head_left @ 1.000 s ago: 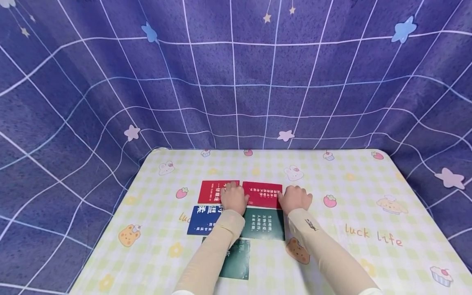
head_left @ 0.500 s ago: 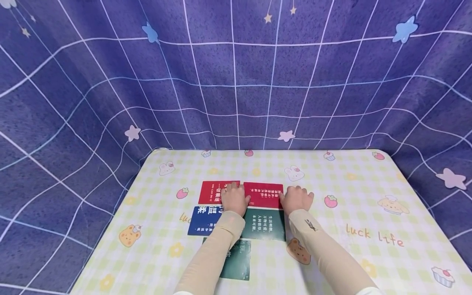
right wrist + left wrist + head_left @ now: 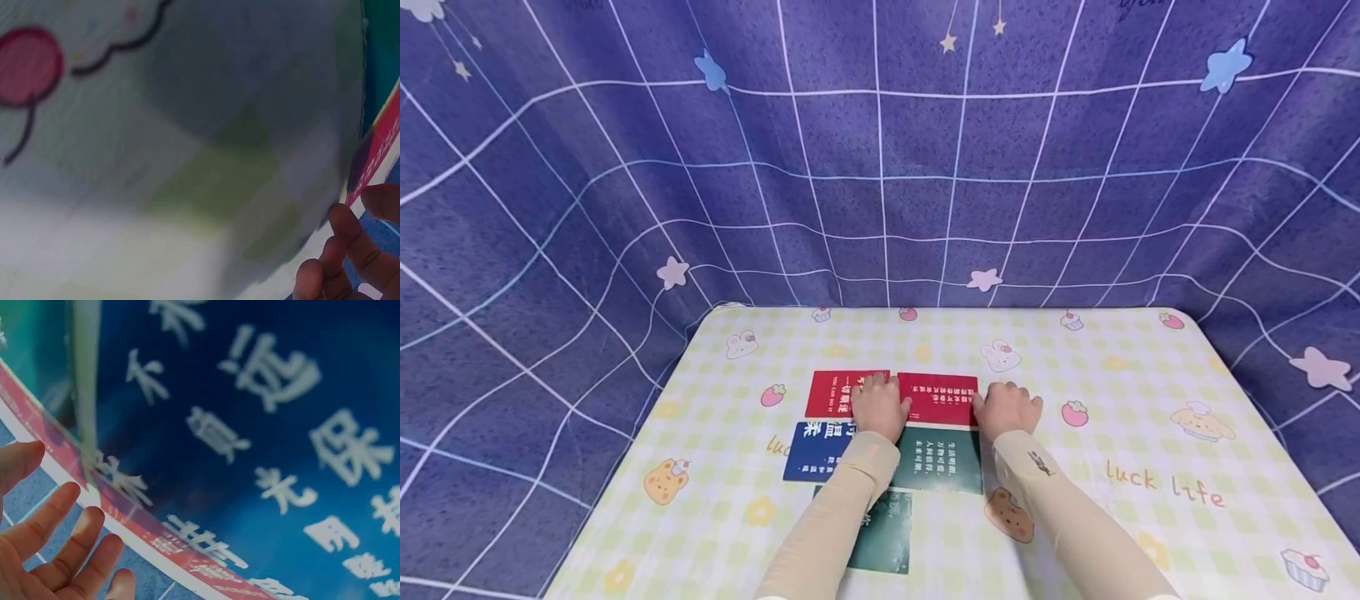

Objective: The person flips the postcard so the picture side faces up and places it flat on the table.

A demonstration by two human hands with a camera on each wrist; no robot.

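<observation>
Five flat printed cards lie on the cloth, so several in all: a left red card [image 3: 827, 393] and a right red card [image 3: 940, 400] at the far side, a blue card [image 3: 808, 458] and a green card [image 3: 940, 462] below them, and a second green card [image 3: 887, 542] nearest me. My left hand [image 3: 880, 408] rests over the left red card, its thumb beside the right red card's left edge. In the left wrist view its fingers are spread. My right hand [image 3: 1006, 410] pinches the right red card's right edge between thumb and index finger, seen at the corner in the right wrist view.
A pale checked tablecloth [image 3: 1120, 400] with printed cartoons covers the table. A blue gridded curtain [image 3: 917, 142] hangs behind its far edge and along both sides. My left forearm covers parts of the blue card and the nearest green card.
The right red card's lower right corner has shifted very slightly away from me. Both hands keep nearly the same place; the head view has tilted slightly.
</observation>
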